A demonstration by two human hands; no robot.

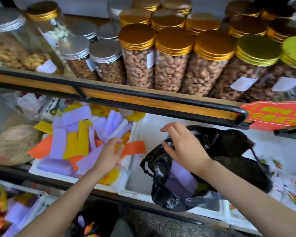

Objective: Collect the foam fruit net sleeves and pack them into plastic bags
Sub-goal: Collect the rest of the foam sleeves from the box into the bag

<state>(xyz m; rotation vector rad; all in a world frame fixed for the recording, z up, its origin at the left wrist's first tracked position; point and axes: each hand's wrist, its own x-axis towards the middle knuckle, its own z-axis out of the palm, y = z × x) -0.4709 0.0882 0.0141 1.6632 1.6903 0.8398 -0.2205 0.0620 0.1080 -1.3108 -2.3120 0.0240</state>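
reaching in from the head view, your left hand (pixel 109 155) lies on the near right edge of the heap of foam sleeves (pixel 58 144). its fingers look straight and flat on the purple ones, nothing pinched as far as the blur lets you see. the heap spreads ahead and to the left of that hand, inside the left foam box (pixel 34 168). most strips run with their long axis away from you, a few slanted. one orange sleeve (pixel 135 147) lies crosswise, just beside your thumb.

the black bag (pixel 161 168) sits to the right in the second foam box (pixel 152 124), mouth towards you, purple sleeves in the bag (pixel 181 177) already. your right hand (pixel 184 146) hovers over its rim with fingers spread and loosely curved. whether the thumb hooks the plastic you cannot tell.

so the left hand is the nearer one to the heap and the right to the bag; the carry should go left to right.

count: two hands, one black bag in use, two foam boxes side by side, a third box (pixel 41 194) lower left with more sleeves. about four orange strips show; purple and yellow overlap too much to count.
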